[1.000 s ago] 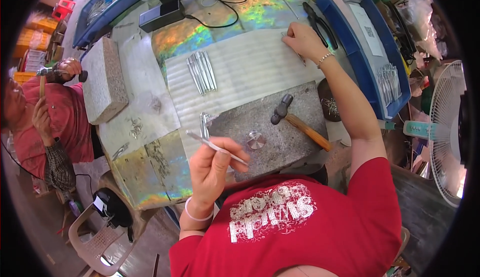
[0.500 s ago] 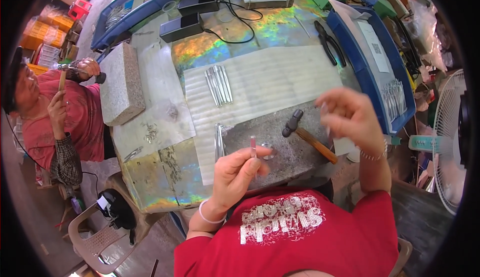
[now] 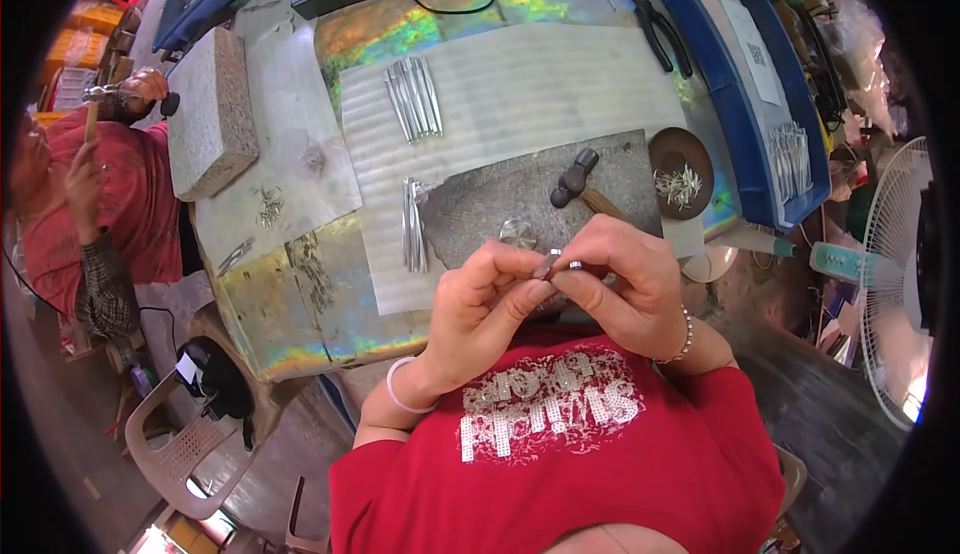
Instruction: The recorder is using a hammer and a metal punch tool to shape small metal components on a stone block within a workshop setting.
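My left hand (image 3: 485, 304) pinches a small shiny metal piece (image 3: 545, 265) between thumb and fingertips. Right beside it, my right hand (image 3: 630, 284) is closed in a pinch, with a bright silver bit (image 3: 575, 265) at its fingertips; what it holds is too small to name. Both hands meet over the near edge of a dark grey slab (image 3: 470, 219). On the slab, beyond my right hand, lies a hammer (image 3: 574, 178), its wooden handle partly hidden by that hand. A small clear round thing (image 3: 518, 233) sits on the slab behind my left fingers.
Slim silver metal pieces (image 3: 412, 100) lie bundled on white foam sheet (image 3: 530, 74), with another bundle (image 3: 413, 224) nearer. A brown dish (image 3: 664, 144) holds small silver pins. Pliers (image 3: 658, 29) and a blue tray (image 3: 740, 104) are right; a co-worker (image 3: 90, 224) sits left by a stone block (image 3: 215, 114).
My right hand has come down and left from above the hammer to meet my left hand's fingertips. The brown dish it hid now shows. The view has shifted.
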Demonstrator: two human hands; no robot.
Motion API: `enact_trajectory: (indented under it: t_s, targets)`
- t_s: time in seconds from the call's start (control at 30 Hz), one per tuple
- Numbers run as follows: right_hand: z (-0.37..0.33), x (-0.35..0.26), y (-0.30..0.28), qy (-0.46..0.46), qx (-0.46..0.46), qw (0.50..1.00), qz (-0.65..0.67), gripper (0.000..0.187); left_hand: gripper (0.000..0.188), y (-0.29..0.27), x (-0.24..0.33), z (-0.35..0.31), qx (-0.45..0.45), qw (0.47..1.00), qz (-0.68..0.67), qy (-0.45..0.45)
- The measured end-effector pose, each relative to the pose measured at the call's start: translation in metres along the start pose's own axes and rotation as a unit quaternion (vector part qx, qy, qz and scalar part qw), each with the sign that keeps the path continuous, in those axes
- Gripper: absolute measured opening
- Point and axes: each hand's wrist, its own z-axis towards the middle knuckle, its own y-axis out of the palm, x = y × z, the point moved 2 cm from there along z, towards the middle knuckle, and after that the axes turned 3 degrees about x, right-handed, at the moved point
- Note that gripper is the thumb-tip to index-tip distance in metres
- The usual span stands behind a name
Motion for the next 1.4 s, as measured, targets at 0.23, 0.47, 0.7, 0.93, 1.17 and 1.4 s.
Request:
enact_trajectory:
  t_s: [0.23,0.47,0.7,0.93,1.17,1.4]
  targets:
    - [-0.005,-0.002,0.004,-0.009,0.035,0.999,-0.020,0.013,0.014,0.002,-0.002,-0.003,-0.005,0.999,0.044,-0.002]
    - [-0.004,-0.001,0.005,-0.014,0.035,0.999,-0.031,0.013,0.014,-0.001,-0.004,-0.003,-0.012,0.998,0.056,0.004]
    - [-0.004,-0.001,0.004,-0.037,0.043,0.998,-0.035,0.012,0.014,-0.001,-0.004,-0.001,-0.031,0.997,0.067,0.026]
    - [-0.005,0.005,0.006,0.158,0.022,0.981,0.113,0.010,0.008,0.003,0.002,0.002,-0.039,0.994,0.032,-0.095]
    - [-0.007,0.025,0.008,0.299,0.034,0.905,0.302,0.013,0.015,0.000,0.005,0.006,-0.060,0.979,-0.015,-0.193]
    - [-0.010,0.037,0.011,0.343,0.066,0.867,0.355,0.016,0.018,-0.002,0.016,0.017,-0.116,0.960,0.075,-0.242]
